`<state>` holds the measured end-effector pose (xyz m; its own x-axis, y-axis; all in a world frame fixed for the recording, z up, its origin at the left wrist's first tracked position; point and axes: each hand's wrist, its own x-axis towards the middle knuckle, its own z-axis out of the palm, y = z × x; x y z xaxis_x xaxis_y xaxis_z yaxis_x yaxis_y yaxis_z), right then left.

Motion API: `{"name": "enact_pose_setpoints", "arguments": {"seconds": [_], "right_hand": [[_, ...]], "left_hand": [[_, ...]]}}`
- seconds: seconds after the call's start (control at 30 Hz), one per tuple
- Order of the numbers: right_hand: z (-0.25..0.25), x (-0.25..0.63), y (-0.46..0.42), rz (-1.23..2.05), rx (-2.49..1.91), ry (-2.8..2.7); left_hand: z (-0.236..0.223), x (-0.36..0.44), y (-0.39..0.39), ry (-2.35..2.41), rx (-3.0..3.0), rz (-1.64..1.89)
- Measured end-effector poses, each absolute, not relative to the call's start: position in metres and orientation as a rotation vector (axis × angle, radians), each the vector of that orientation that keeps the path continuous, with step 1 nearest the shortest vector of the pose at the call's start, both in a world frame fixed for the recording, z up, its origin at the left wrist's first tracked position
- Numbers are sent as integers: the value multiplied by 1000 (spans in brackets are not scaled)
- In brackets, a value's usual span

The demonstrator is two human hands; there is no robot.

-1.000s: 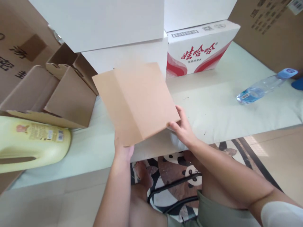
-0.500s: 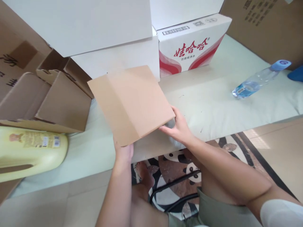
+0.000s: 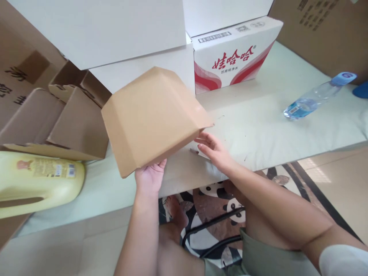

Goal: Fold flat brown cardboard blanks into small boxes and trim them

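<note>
The cardboard piece (image 3: 146, 113), nearly flat in the 2 earlier pictures, now bends along a crease on its right, with a panel sloping away there and a narrow side showing along the near edge. The right hand (image 3: 214, 151), which held the near right corner 0.5 s ago, now has its fingers loose just below it; contact is unclear. Under the near edge, the left hand (image 3: 150, 175) shows more of its fingers than before.

I logged remotely: cardboard piece (image 3: 143, 119), matt and smooth; bottle (image 3: 317, 96), clear glossy plastic; jug (image 3: 53, 184), smooth plastic with a soft sheen. The cover (image 3: 258, 119) read as cloth, matt, lightly wrinkled.
</note>
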<state>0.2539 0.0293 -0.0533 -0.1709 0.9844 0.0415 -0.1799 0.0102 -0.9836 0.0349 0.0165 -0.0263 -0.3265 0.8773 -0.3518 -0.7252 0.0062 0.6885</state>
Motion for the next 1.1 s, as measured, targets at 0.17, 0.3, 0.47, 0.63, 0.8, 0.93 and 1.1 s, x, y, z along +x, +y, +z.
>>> {"name": "enact_pose_setpoints", "arguments": {"seconds": [0.17, 0.3, 0.47, 0.63, 0.8, 0.93, 1.1], "right_hand": [[-56, 237, 22, 1613, -795, -1169], [-58, 224, 12, 1665, -842, -1041], [-54, 225, 10, 1634, -806, -779], [-45, 242, 21, 1502, -712, -511], [-41, 253, 28, 1484, -781, -550], [-43, 250, 31, 1497, -788, -573], [-44, 244, 34, 1503, -807, -587]], "left_hand": [[-27, 56, 9, 935, 308, 1462], [-32, 70, 4, 840, 477, 1335], [-32, 71, 4, 865, 372, 1408], [-27, 53, 6, 917, 293, 1432], [-21, 39, 4, 963, 315, 1465], [-19, 36, 3, 1033, 259, 1431], [-18, 32, 3, 1063, 265, 1422]]}}
